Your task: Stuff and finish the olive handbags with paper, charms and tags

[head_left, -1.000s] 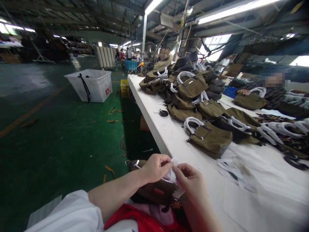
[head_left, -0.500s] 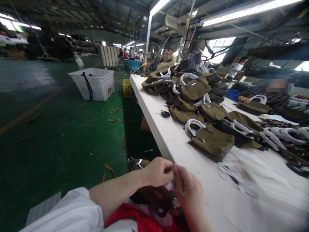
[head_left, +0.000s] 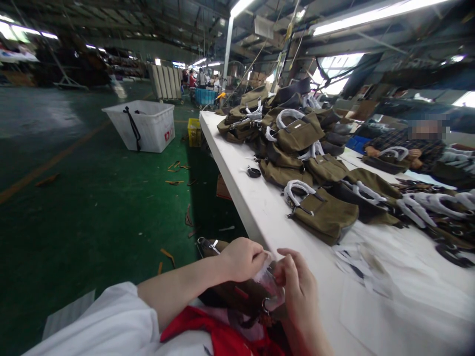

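My left hand (head_left: 243, 259) is closed, its thumb and finger pinching a piece of thin clear plastic film (head_left: 267, 281). Close by on the right, my right hand (head_left: 300, 284) has curled fingers at the film's other edge, the index finger lifted a little. Below both hands a brown handbag (head_left: 233, 294) rests at my lap against the table edge, mostly covered by my left forearm. A zipper with a metal pull shows at its far end. A metal ring (head_left: 265, 306) hangs beneath the film.
Olive handbags (head_left: 300, 133) with wrapped handles are heaped on the white table (head_left: 256, 212). A black coil (head_left: 254, 171) lies near its edge. Loose plastic sheets (head_left: 365, 269) are on the right. A co-worker (head_left: 415, 143) handles a bag opposite. A white bin (head_left: 148, 128) stands on the green floor.
My hands have moved slightly apart, and more of the clear film shows stretched between them. The right index finger has lifted. Across the table, the co-worker's second hand now shows at the bag.
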Demonstrator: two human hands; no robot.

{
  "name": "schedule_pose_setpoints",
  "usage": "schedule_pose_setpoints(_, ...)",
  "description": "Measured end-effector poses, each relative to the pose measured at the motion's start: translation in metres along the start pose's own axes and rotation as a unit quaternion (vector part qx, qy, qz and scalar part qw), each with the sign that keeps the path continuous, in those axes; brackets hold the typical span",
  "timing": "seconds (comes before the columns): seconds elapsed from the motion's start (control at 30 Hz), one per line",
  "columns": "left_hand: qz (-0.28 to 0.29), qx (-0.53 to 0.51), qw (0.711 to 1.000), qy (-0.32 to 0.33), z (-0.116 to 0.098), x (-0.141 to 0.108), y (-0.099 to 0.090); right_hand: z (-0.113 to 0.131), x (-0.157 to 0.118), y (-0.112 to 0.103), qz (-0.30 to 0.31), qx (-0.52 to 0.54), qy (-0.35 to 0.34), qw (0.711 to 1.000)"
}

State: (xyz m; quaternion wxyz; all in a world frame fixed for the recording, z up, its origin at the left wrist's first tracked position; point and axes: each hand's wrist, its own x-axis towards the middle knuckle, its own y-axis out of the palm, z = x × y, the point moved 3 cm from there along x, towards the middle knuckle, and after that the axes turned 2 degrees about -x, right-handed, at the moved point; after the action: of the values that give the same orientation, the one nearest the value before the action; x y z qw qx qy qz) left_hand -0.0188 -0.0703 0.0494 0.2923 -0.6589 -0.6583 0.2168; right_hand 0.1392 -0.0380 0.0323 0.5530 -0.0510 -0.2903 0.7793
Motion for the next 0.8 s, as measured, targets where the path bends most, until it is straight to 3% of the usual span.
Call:
schedule_pose_setpoints(0.13,-0.007,-0.019,1.0,0.012,0.001,0.0,-0.002,-0.002,0.003,0.003,0.024,0.018,0.032,0.999)
schedule_pose_setpoints(0.3,-0.01,-0.052,0.998,0.025,0.0,0.0,-0.004,-0.005,0.001,0.009,-0.016,-0.021,0.056,0.998)
schedule_pose_setpoints(0.43,0.029,-0.125,0.992,0.005,0.008,0.001,0.003,-0.008,-0.001,0.013,-0.039,0.008,0.063,0.997)
schedule_pose_setpoints(0.6,0.101,-0.206,0.972,-0.057,0.015,0.002,0.01,-0.011,-0.005,0.017,-0.045,0.006,0.025,0.999)
schedule_pose_setpoints(0.7,0.104,-0.187,0.974,-0.077,0.013,0.002,0.006,-0.008,-0.007,0.015,-0.048,-0.025,-0.015,0.998)
schedule_pose_setpoints(0.8,0.11,-0.145,0.979,-0.088,0.009,0.0,0.003,0.001,-0.01,0.012,-0.047,-0.074,-0.098,0.991)
